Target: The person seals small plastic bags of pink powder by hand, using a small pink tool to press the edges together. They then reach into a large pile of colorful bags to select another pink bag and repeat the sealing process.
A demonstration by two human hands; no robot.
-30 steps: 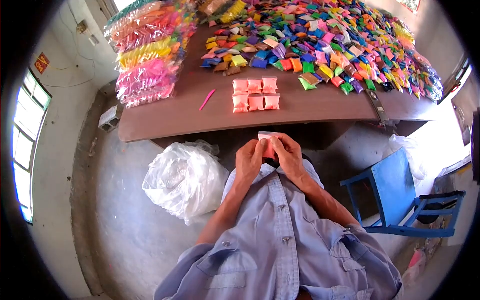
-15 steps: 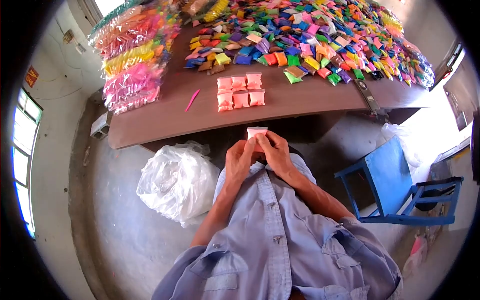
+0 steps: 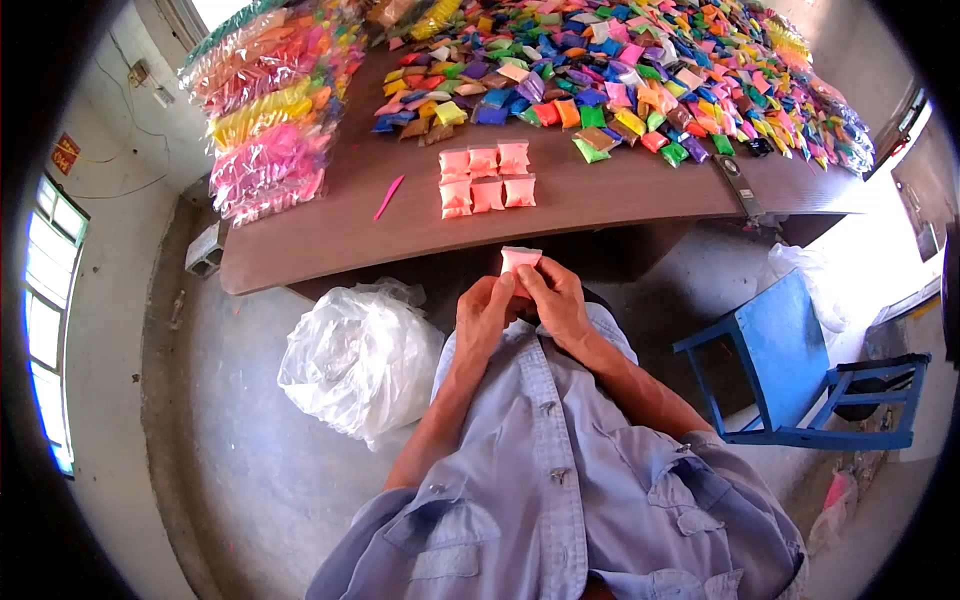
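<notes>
Close to my chest, my left hand [image 3: 482, 315] and my right hand [image 3: 556, 300] together pinch a small pink packet [image 3: 520, 259], whose top sticks out above my fingers. On the brown table [image 3: 330, 225] ahead lie several matching pink packets [image 3: 486, 178] in two neat rows. A pink stick [image 3: 388, 197] lies to their left.
A heap of small coloured packets [image 3: 640, 70] covers the far table. Larger filled bags [image 3: 265, 110] are stacked at its left end. A white plastic bag [image 3: 360, 360] sits on the floor to my left, a blue stool [image 3: 790, 375] to my right.
My hands stay together on the packet and have shifted slightly; the view tilted a little, so the table moved in the picture. Nothing on the table changed.
</notes>
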